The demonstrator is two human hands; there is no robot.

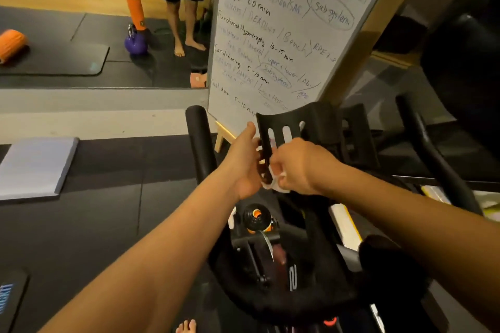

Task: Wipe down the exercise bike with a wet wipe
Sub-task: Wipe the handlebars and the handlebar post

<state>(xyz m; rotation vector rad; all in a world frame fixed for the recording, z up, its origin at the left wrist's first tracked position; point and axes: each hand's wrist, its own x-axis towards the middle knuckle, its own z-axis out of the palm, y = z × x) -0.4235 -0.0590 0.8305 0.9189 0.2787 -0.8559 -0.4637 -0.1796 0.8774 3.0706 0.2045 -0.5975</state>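
The black exercise bike (311,286) fills the lower middle, with a slotted black device holder (308,121) at the top of its handlebars. My left hand (246,162) grips the holder's left edge. My right hand (297,167) pinches a white wet wipe (274,182) against the holder's lower left part. Most of the wipe is hidden between my hands. A black and orange knob (257,217) sits on the frame below them.
A whiteboard (284,30) with writing leans just behind the bike. A mirror (81,21) at the left shows a standing person, orange foam rollers and a purple kettlebell. A grey pad (35,167) lies on the dark floor at the left. Handlebar arms (200,140) rise on both sides.
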